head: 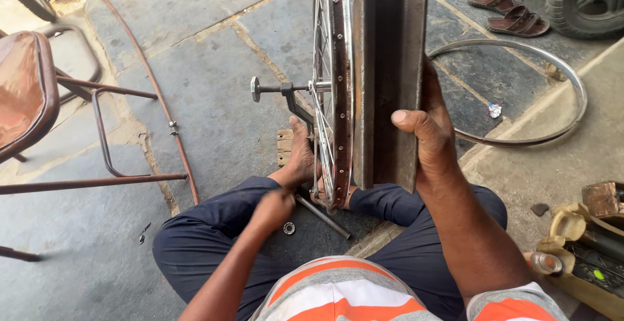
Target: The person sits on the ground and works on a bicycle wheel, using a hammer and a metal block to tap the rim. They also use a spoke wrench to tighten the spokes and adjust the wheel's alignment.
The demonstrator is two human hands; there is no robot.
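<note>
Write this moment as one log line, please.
right hand: holds metal channel bar against wheel rim | left hand: blurred, near knee | seated on floor

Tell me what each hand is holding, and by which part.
The right hand grips the dark channelled metal bar by its right edge, low down. The left hand is blurred; whether it holds anything cannot be told.

Orange-and-white striped shirt (338, 292), short sleeves; dark navy trousers (208, 230); feet (300, 155) bare.

The right hand (426, 122) is raised with fingers curled in a grip beside the spoked wheel (331, 87), while the left hand (273, 209), blurred, hangs loosely closed below its hub.
</note>
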